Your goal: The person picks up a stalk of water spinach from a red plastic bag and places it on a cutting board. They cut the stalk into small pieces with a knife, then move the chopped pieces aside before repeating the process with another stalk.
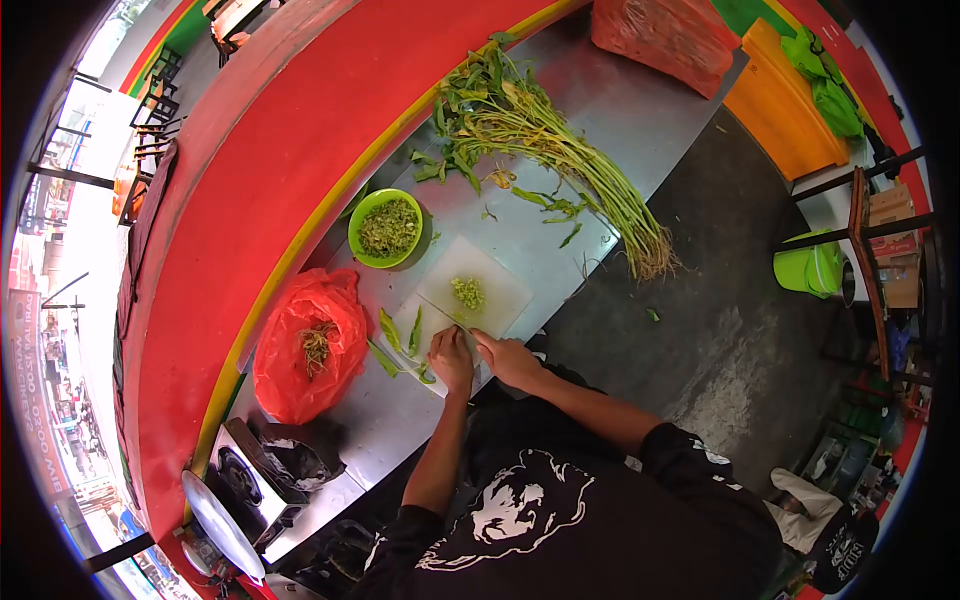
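Note:
My right hand (pixel 508 360) is closed round the handle of a kitchen knife (pixel 441 310), whose thin blade reaches up and left across a white cutting board (pixel 505 292). Beside it, my left hand (pixel 452 360) has its fingers curled down at the board's near edge, close to the blade. Leafy green stems (pixel 389 330) lie just left of that hand; its grip on them is mostly hidden. A small heap of chopped green stems (pixel 468 293) sits on the board beyond the knife.
A green bowl (pixel 400 259) of chopped greens and a red plastic bag (pixel 290 370) with root ends stand left. A long bundle of rooted greens (pixel 560 150) overhangs the metal counter (pixel 585 70). A stove (pixel 240 480) is lower left. Another person (pixel 810 510) is lower right.

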